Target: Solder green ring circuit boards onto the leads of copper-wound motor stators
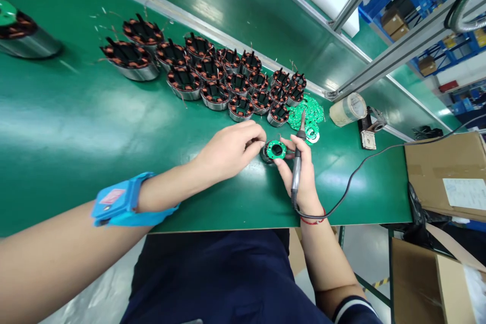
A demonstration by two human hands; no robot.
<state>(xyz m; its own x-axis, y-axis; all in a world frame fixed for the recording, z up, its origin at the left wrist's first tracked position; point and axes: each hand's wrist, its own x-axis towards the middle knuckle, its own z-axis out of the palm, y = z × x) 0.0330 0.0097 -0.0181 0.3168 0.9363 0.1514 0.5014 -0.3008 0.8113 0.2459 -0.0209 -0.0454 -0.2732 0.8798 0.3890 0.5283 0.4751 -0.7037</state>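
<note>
A small motor stator topped with a round green circuit board (275, 150) sits on the green bench (94, 126) between my hands. My left hand (231, 149) pinches its left side with fingertips. My right hand (299, 174) touches the board's right edge and holds a soldering iron (297, 162) upright, tip pointing away, its black cable (360, 172) trailing off to the right. A blue wrist strap (123, 202) wraps my left wrist.
Several copper-wound stators (212, 78) stand in rows behind my hands. A pile of green ring boards (307, 111) lies beside them, then a tape roll (348, 109) and a small holder (370, 129). Cardboard boxes (444, 172) sit right. Another stator (21, 35) is far left.
</note>
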